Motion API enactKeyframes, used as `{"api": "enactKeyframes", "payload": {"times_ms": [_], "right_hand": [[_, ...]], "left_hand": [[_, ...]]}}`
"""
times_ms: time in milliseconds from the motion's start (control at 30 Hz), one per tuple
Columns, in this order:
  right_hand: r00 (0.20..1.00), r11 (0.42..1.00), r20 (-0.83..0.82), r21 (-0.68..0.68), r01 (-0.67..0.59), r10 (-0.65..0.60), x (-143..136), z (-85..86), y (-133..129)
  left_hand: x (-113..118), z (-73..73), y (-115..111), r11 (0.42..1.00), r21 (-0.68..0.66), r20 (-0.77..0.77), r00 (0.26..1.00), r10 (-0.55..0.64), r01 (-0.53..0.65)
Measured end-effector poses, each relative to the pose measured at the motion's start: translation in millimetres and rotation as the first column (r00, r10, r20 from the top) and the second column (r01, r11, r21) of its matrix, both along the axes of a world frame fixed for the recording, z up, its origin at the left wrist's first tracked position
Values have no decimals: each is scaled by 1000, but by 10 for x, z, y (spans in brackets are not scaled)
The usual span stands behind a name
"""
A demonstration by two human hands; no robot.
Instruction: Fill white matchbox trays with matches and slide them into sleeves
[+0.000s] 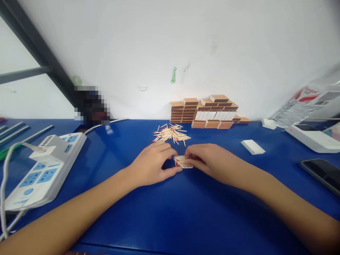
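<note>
Two hands meet over a small tray point(188, 167), which sits on the table point(170, 212) in front of the person, with loose matches point(180, 163) in it. Left hand point(155, 161): thumb at near side, fingers at far side, pinching the tray's left end, probably so it won't slide. Right hand point(204, 157): fingers bent in at the right end, tips partly hidden; can't tell if it grips the tray, matches or nothing. Matches lie at mixed angles, some slanting, red heads showing at left.

Heap point(170, 134) of matches just beyond the left hand, likely put there for easy reach. Matchboxes point(183, 112) stacked by the wall behind it, probably to keep the working spot free; some show white ends, others brown sides.

Table blue, glossy, faint reflections. Wall point(127, 46) pale, with green scraps stuck on. Left: power strip point(63, 170) with plug and white cable point(4, 187). Right: white block point(253, 147), phone point(322, 173), white device point(313, 139), bottle point(297, 106) tilted, distorted at the frame edge. Dark frame point(44, 46) upper left.
</note>
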State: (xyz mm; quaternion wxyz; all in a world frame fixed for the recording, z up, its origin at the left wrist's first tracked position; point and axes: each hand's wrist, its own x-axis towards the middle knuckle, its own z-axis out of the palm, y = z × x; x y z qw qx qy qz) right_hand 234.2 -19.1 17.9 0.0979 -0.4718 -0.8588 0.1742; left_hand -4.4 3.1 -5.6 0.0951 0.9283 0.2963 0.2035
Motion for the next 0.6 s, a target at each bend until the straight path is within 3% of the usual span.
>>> {"api": "enactKeyframes", "payload": {"times_ms": [200,333,500,600], "right_hand": [[991,998,-128,53,37,-30,-123,-69,-56],[987,998,-150,11,59,-57,-197,-78,-88],[985,998,-168,-59,37,-46,-167,-55,-84],[984,1000,-175,-5,17,-18,-116,-44,-45]], "left_hand": [[7,-3,-13,1000,7,12,1000,-17,17],[-2,-9,-8,1000,6,14,1000,-16,16],[-5,-5,-3,1000,-3,17,1000,-18,18],[-2,3,-8,1000,7,-4,1000,-9,9]]}}
